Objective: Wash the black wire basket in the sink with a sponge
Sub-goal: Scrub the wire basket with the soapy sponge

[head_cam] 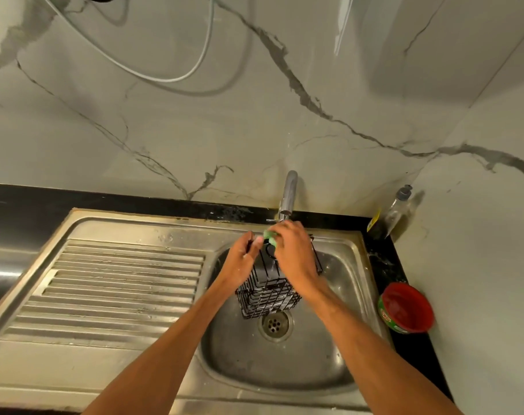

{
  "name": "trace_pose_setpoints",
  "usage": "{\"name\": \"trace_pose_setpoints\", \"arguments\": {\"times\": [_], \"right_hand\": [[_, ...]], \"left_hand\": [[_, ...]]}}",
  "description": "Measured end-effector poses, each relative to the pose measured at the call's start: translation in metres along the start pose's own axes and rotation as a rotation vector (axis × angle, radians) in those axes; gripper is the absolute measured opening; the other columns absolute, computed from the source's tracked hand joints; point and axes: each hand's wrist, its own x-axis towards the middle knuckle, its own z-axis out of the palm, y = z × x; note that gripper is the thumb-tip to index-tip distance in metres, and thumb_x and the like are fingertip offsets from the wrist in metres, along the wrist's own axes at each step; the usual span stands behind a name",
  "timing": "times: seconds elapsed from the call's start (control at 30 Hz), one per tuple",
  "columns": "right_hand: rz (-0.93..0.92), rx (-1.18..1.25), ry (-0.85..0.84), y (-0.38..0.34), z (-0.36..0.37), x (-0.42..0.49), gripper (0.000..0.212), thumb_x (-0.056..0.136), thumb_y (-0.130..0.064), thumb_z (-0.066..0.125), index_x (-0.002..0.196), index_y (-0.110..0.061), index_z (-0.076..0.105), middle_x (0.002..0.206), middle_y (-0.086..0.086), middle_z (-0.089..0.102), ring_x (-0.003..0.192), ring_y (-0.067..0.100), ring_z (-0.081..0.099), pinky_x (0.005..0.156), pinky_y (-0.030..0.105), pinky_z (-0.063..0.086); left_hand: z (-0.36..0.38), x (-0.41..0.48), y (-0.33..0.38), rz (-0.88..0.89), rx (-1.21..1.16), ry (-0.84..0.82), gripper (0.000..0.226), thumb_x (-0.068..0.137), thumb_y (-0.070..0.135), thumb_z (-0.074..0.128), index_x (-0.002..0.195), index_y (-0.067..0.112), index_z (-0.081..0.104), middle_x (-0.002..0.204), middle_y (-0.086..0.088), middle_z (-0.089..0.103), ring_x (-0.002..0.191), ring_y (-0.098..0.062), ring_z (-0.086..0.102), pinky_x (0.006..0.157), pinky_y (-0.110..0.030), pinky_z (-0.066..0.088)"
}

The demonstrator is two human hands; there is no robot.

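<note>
Head view: left hand grips black wire basket over steel sink for steadiness while right hand clasps green sponge, scrubbing its rim.

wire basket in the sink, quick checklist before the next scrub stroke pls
1. Black wire basket over the sink basin, above the drain: ok.
2. Left hand gripping the basket's top edge: ok.
3. Green sponge in the right hand: ok.
4. Sponge touching the wires: cannot tell, fingers hide it.
5. Water running from the faucet: cannot tell.
6. Red-lidded soap tub on the counter to the right: ok.
</note>
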Motion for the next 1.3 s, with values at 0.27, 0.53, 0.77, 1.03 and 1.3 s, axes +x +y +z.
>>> {"name": "trace_pose_setpoints", "arguments": {"times": [0.27,0.53,0.77,1.03,1.3], "right_hand": [[0.032,-0.041,-0.003,0.015,0.004,-0.017,0.037,0.088,0.007,0.061,0.119,-0.01,0.069,0.117,0.003,0.063,0.112,0.014,0.053,0.104,0.033,0.046],[0.003,0.02,-0.02,0.019,0.001,-0.019,0.033,0.088,0.001,0.063,0.115,-0.016,0.071,0.118,-0.003,0.067,0.11,0.009,0.053,0.103,0.028,0.043],[0.228,0.181,0.088,0.038,-0.009,0.007,0.026,0.086,0.004,0.066,0.104,-0.013,0.074,0.108,0.001,0.072,0.093,0.005,0.063,0.084,0.019,0.053],[0.27,0.155,0.142,0.067,-0.015,0.03,0.025,0.086,0.003,0.066,0.099,-0.016,0.075,0.102,0.0,0.072,0.093,0.011,0.067,0.081,0.025,0.058],[0.241,0.203,0.077,0.079,-0.018,0.031,0.029,0.083,0.009,0.064,0.091,-0.016,0.077,0.097,0.0,0.073,0.089,0.008,0.064,0.085,0.029,0.055]], "left_hand": [[0.007,-0.004,-0.005,-0.03,-0.099,0.028,0.029,0.111,0.025,0.034,0.103,0.007,0.055,0.085,0.002,0.054,0.071,0.007,0.048,0.071,-0.014,0.043],[0.015,0.004,-0.008,-0.077,-0.227,0.07,0.021,0.11,0.021,0.04,0.095,0.016,0.055,0.085,0.005,0.056,0.075,0.007,0.052,0.074,-0.015,0.043],[0.018,0.01,-0.011,-0.112,-0.296,0.056,0.014,0.1,0.021,0.063,0.087,0.024,0.057,0.073,0.018,0.058,0.074,-0.004,0.052,0.074,-0.023,0.043],[0.015,0.005,-0.001,-0.164,-0.424,0.104,0.012,0.095,0.008,0.068,0.088,0.016,0.06,0.084,0.0,0.068,0.076,-0.001,0.067,0.071,-0.008,0.048],[0.003,-0.001,-0.013,-0.238,-0.528,0.153,0.026,0.081,0.016,0.083,0.081,0.014,0.057,0.081,-0.02,0.067,0.083,-0.036,0.07,0.082,-0.051,0.057]]}}
